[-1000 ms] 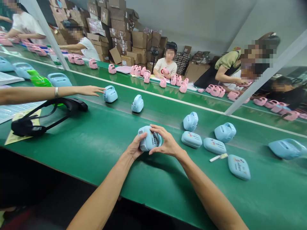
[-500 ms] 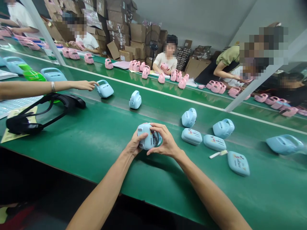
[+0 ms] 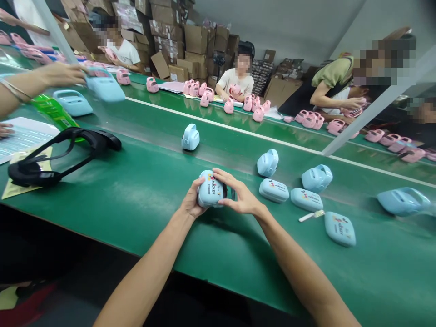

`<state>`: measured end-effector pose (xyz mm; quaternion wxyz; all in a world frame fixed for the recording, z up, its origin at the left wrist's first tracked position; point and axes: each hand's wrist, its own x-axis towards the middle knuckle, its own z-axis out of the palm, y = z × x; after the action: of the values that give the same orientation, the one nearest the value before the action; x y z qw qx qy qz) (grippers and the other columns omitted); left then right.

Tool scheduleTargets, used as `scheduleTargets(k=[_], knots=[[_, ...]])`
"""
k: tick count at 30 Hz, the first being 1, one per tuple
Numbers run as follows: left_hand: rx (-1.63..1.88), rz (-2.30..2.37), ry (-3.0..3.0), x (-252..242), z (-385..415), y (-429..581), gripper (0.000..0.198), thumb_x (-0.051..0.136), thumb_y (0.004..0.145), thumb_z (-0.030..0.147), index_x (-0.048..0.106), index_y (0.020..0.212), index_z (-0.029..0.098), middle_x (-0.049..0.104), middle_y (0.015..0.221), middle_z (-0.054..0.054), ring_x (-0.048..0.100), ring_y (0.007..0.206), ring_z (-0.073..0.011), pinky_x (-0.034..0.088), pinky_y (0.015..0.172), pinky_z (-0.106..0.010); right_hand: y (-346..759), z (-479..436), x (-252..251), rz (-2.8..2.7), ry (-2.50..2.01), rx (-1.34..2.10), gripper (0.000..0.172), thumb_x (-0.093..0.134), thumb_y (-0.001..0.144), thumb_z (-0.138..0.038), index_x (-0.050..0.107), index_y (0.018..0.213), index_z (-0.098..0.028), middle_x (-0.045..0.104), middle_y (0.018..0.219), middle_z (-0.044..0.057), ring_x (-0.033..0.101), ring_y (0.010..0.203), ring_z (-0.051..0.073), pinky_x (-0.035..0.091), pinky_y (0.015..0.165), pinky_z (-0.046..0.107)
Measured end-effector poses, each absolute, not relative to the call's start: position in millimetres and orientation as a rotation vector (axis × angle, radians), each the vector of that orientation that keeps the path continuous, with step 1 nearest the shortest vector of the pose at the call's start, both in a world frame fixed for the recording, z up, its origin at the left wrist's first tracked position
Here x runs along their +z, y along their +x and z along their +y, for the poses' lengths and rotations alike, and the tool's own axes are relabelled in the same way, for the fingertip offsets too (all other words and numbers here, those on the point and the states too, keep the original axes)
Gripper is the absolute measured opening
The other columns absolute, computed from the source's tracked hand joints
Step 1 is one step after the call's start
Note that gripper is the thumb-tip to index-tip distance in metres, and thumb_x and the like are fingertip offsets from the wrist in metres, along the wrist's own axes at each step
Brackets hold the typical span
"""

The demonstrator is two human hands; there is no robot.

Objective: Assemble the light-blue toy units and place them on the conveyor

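Observation:
Between my two hands is a light-blue plastic case (image 3: pixel 210 193) with rounded corners, its printed "MICKEY" face turned up towards me. My left hand (image 3: pixel 191 200) wraps its left side, thumb along the near edge. From the right, my right hand (image 3: pixel 242 195) grips it, fingers over the top edge and thumb at the lower right corner. A dark part shows at the case's right end, partly behind my fingers. To the right lie flat light-blue printed pieces (image 3: pixel 273 190), several blue cases with handles (image 3: pixel 316 178), and a small white stick (image 3: pixel 311 216) with a pale yellowish end.
A black strap headset (image 3: pixel 64 156) lies left on the green table (image 3: pixel 136 200), near a green packet (image 3: pixel 54 113) and printed sheets. At upper left, a co-worker's hand (image 3: pixel 61 75) holds a blue case (image 3: pixel 105 85). Beyond the white rail (image 3: pixel 211 120), people handle pink cases (image 3: pixel 229 105).
The case in my hands has turned so its printed face shows more fully, and my right fingers have shifted to its right edge. A co-worker's hand has lifted a blue case and carried it left.

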<state>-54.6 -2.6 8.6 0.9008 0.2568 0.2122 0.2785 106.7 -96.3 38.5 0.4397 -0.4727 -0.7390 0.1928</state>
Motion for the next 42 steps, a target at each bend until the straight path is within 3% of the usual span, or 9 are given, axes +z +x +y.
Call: scheduleTargets(k=[5,16,20,25,30,33,36,39,42], knots=[[0.551,0.468,0.455,15,1,-55,0.045,0.071,0.081,0.039,0.063,0.12,0.017,0.076,0.102,-0.009,0.073,0.097,-0.0282,0.059,0.088,-0.043,116,-89,29,-1.598,-1.222,0.599,0.05,0.068,0.089,-0.054,0.067,0.132,-0.028,0.056,0.15,0.009,0.043,0.147,0.03,0.029,0.123,0.055],[0.569,0.48,0.492,13,7,-65,0.053,0.075,0.078,0.038,0.061,0.125,0.018,0.075,0.111,-0.012,0.07,0.11,-0.0341,0.057,0.094,-0.051,106,-81,23,-1.408,-1.168,0.63,0.063,0.085,0.07,-0.054,0.07,0.125,-0.026,0.059,0.146,0.011,0.05,0.142,0.031,0.03,0.122,0.053],[0.604,0.397,0.464,12,13,-70,0.062,0.072,0.075,0.046,0.06,0.128,0.018,0.074,0.115,-0.014,0.068,0.114,-0.0372,0.055,0.096,-0.056,112,-72,6,-0.799,-0.888,0.809,0.055,0.061,0.086,-0.063,0.064,0.126,-0.025,0.067,0.136,0.01,0.061,0.13,0.027,0.037,0.119,0.054],[0.731,0.446,0.412,7,20,-72,0.063,0.073,0.072,0.047,0.059,0.127,0.02,0.074,0.115,-0.014,0.067,0.115,-0.0358,0.058,0.088,-0.051,115,-66,-30,-0.416,-0.83,1.096,0.038,0.054,0.09,-0.053,0.064,0.113,-0.024,0.074,0.113,0.012,0.07,0.116,0.027,0.041,0.116,0.058],[1.047,0.631,0.608,9,16,-62,0.057,0.084,0.061,0.038,0.062,0.112,0.024,0.074,0.107,-0.007,0.068,0.109,-0.0307,0.059,0.085,-0.04,103,-65,-40,-0.695,-0.898,1.092,0.064,0.058,0.086,-0.062,0.054,0.137,-0.024,0.066,0.132,0.016,0.067,0.121,0.031,0.048,0.107,0.06],[1.106,0.769,1.08,16,9,-58,0.071,0.092,0.046,0.02,0.064,0.111,0.025,0.071,0.114,-0.005,0.065,0.114,-0.0304,0.054,0.094,-0.039,92,-67,-38,-0.907,-1.046,0.878,0.083,0.067,0.079,-0.063,0.041,0.15,-0.029,0.049,0.153,0.016,0.053,0.137,0.033,0.044,0.111,0.059],[1.085,0.737,1.507,22,3,-58,0.08,0.093,0.041,0.013,0.065,0.114,0.027,0.062,0.133,-0.008,0.055,0.129,-0.0326,0.041,0.112,-0.044,83,-76,-34,-1.16,-1.155,0.584,0.069,0.064,0.086,-0.056,0.047,0.147,-0.027,0.036,0.163,0.013,0.034,0.151,0.031,0.03,0.122,0.053],[1.095,0.742,1.632,21,-1,-58,0.077,0.093,0.038,0.013,0.067,0.109,0.026,0.06,0.132,-0.009,0.05,0.134,-0.0355,0.033,0.118,-0.047,80,-86,-29,-1.342,-1.169,0.394,0.051,0.057,0.092,-0.049,0.058,0.136,-0.025,0.035,0.163,0.012,0.034,0.151,0.03,0.027,0.123,0.052],[1.033,0.803,1.64,21,-5,-59,0.076,0.093,0.042,0.014,0.067,0.112,0.026,0.062,0.128,-0.009,0.053,0.13,-0.0352,0.036,0.116,-0.046,82,-89,-26,-1.4,-1.199,0.314,0.043,0.052,0.093,-0.048,0.064,0.128,-0.026,0.039,0.16,0.01,0.038,0.148,0.029,0.031,0.122,0.052]])
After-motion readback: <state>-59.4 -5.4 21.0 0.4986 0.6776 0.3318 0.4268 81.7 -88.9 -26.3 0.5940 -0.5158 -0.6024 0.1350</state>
